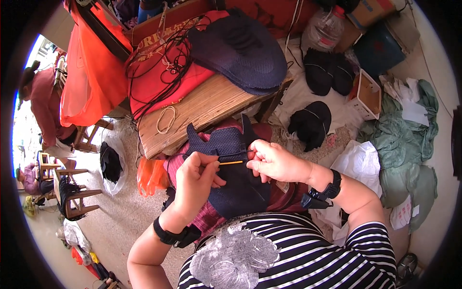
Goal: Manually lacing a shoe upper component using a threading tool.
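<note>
Left hand (195, 179): bends inward, pinches yellow stick (232, 163) at fingertips.
Right hand (279, 161): faces left, pinches fingertips together; exact hold unclear.
Yellow stick: sits between hands above dark-blue fabric (235, 195), points right, long axis crosswise.

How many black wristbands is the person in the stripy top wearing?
2. The left wristband is just behind the left hand; the right wristband is behind the right hand. Both wrists show, so none seems hidden.

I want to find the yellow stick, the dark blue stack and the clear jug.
Yellow stick (231, 163): head view, middle of its shaft.
Dark blue stack (244, 54): head view, its top piece.
Clear jug (323, 32): head view, side of its body.
</note>
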### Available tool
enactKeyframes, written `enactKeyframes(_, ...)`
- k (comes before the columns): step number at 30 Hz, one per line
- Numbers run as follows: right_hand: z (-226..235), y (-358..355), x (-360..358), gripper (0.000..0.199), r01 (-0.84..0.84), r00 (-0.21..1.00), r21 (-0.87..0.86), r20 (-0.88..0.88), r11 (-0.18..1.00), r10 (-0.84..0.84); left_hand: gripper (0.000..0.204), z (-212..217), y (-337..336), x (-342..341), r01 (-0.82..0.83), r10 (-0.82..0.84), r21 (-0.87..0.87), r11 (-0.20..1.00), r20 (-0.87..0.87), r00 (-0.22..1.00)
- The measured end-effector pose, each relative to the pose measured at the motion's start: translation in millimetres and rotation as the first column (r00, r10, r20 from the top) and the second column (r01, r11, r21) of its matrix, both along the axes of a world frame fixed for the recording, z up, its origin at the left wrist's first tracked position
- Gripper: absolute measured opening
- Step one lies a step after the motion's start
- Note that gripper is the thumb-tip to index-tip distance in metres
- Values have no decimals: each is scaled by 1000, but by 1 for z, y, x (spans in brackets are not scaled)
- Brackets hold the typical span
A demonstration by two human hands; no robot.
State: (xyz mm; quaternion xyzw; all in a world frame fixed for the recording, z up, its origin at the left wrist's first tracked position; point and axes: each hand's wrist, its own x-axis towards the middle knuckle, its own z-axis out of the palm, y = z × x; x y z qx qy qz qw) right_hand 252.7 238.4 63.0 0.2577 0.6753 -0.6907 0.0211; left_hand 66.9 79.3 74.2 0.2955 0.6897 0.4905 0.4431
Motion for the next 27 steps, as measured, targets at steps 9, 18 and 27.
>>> enactKeyframes(9, -1, -1, -2, 25, -46, 997, 130, -54, 990, 53, 6, 15, -8, 3, 11, -23, -123, 992, -97, 995)
enactKeyframes(18, 0, -1, -5, 20, -25, 999, 49, -31, 998, 27, 7, 1, 9, 10, 104, -106, -23, 994, -102, 989)
enactKeyframes(27, -1, 4, 0, 13, 40, 999, -81, -31, 996, -43, 59, 13, 4, 2, 368, -107, 160, 916, -786, 609)
